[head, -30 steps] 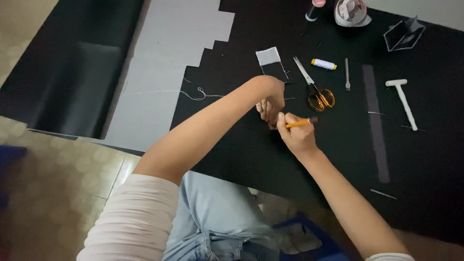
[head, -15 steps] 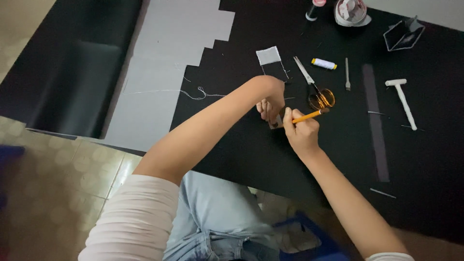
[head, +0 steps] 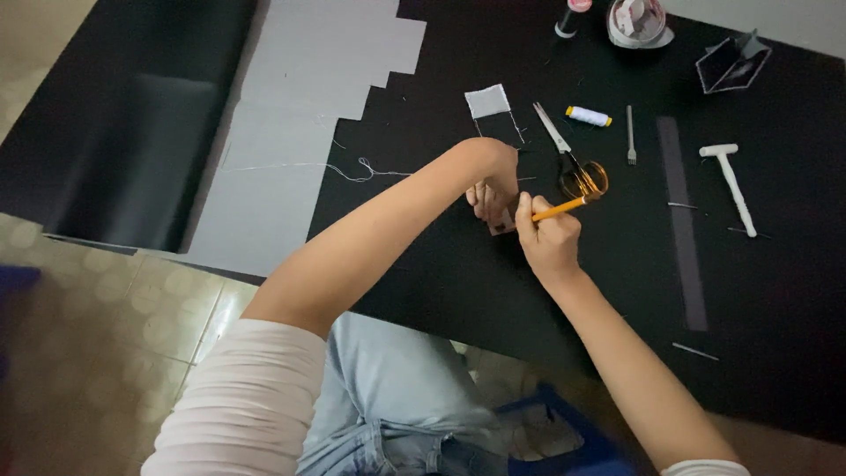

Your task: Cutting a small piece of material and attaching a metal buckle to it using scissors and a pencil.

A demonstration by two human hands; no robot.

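My left hand (head: pixel 492 188) bends at the wrist and presses down on a small brownish piece (head: pixel 503 226) lying on the black sheet (head: pixel 423 256). My right hand (head: pixel 548 238) grips an orange pencil-like tool (head: pixel 559 210), with its tip hidden at the small piece beside my left fingers. Just past the tool lie scissors (head: pixel 573 160) with orange-gold handles.
On the black sheet sit a grey fabric swatch (head: pixel 487 101), a yellow-capped white thread spool (head: pixel 588 115), a small fork-like tool (head: pixel 631 137), a white mallet (head: pixel 731 185), a dark strip (head: pixel 683 220) and a folded black pouch (head: pixel 730 63). A grey cut sheet (head: pixel 291 132) with loose thread (head: pixel 335 167) lies left.
My right hand has shifted slightly, angling the orange tool further up and to the right. My left hand stays pressed on the small piece.
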